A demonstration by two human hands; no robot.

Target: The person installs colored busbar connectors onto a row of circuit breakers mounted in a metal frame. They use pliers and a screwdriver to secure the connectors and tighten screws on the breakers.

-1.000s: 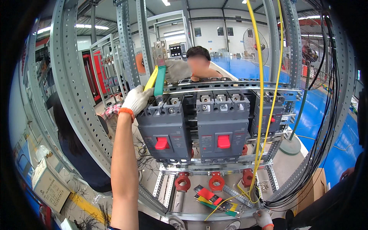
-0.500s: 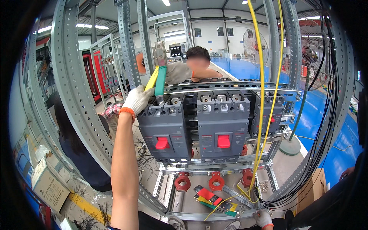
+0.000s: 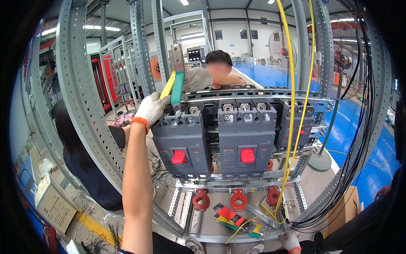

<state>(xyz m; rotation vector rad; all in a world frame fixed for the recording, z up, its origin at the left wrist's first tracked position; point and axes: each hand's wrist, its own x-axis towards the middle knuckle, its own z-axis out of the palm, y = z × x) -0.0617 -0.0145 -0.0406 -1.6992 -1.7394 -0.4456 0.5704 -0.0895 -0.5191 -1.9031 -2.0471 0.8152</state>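
Observation:
My left hand (image 3: 151, 111), in a white glove with an orange cuff, reaches up to the left grey circuit breaker (image 3: 182, 146). Its fingers are closed around the lower end of a yellow-sleeved busbar (image 3: 168, 86), at the breaker's top terminals. Beside that bar stands a green-sleeved busbar (image 3: 177, 89), upright, its foot in a terminal. A co-worker's grey-gloved hand (image 3: 195, 80) is at the bars from the far side, its fingers partly hidden behind them. Low down, my gloved right hand (image 3: 290, 241) is beside the frame's bottom rail; its fingers are too small to read.
A second large breaker (image 3: 246, 146) and a smaller one (image 3: 295, 125) share the rails. Yellow wires (image 3: 291, 106) hang in front; black cables (image 3: 359, 122) run down the right. Red ring-shaped parts (image 3: 239, 201) sit below, above loose coloured busbars (image 3: 237, 220). Another person (image 3: 84, 156) is at left.
The view has shifted very slightly. Both hands and the busbars stay in place; the person at left now shows a forearm reaching out past the post.

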